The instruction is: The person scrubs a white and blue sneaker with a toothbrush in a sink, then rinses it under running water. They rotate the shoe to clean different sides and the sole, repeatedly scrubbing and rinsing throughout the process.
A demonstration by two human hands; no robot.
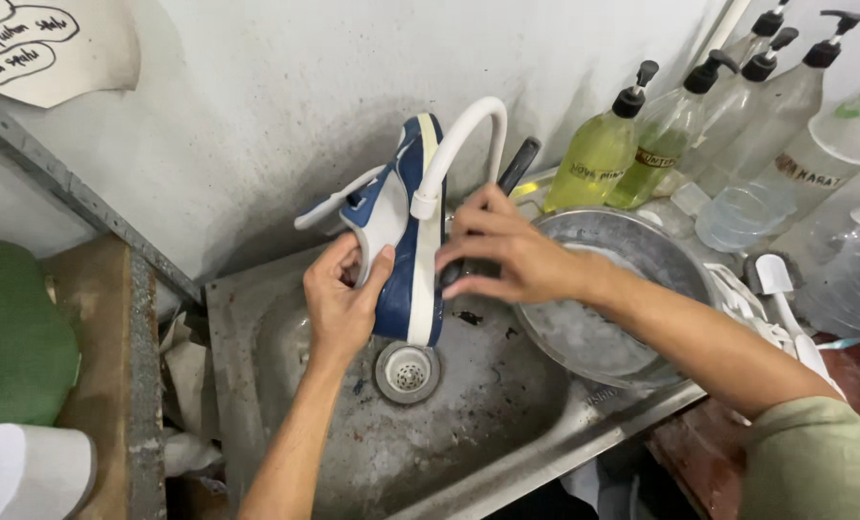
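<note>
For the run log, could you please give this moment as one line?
left hand: holds blue-and-white shoe | right hand: grips black-handled brush against shoe | over sink drain

Dull scuffed metal sink (507,453), glossy white plastic tap (468,135), smooth blue-and-white shoe (401,231)

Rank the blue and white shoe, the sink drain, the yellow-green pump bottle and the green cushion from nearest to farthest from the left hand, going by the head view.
From the left hand:
1. Blue and white shoe, held in that hand over the sink.
2. Sink drain, just below and right of it.
3. Yellow-green pump bottle, up right by the wall.
4. Green cushion, far left; about as far as the bottle, so 3 and 4 are hard to separate.
</note>
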